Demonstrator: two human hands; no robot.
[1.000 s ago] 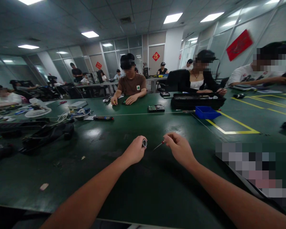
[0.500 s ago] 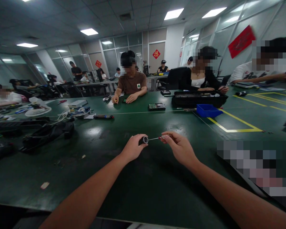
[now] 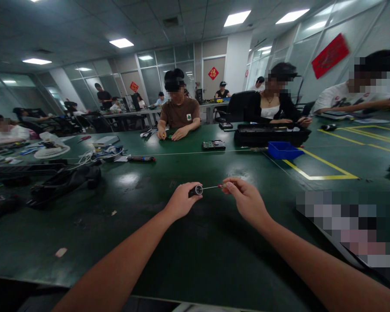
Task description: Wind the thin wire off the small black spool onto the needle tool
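My left hand (image 3: 181, 200) is closed around a short black cylinder (image 3: 193, 191), whose pale round end ring faces to the right. Between thumb and fingers, my right hand (image 3: 245, 196) grips a screwdriver (image 3: 211, 187) by its reddish, partly see-through handle. The thin metal shaft points left, and its tip lies at the cylinder's ringed end; whether it sits inside the opening I cannot tell. Both hands are held over the green table (image 3: 195, 260), and my fingers hide most of the cylinder and the handle.
Farther back lie an opened device with a green circuit board (image 3: 213, 145), a blue bin (image 3: 284, 150) and a long black tray (image 3: 273, 135). Another screwdriver-like tool (image 3: 141, 159) and a black bag-like item (image 3: 68, 182) are left. A person (image 3: 180, 110) works opposite.
My right hand has shifted slightly right with the screwdriver, so more of the shaft shows. My left hand and the cylinder have stayed in place.
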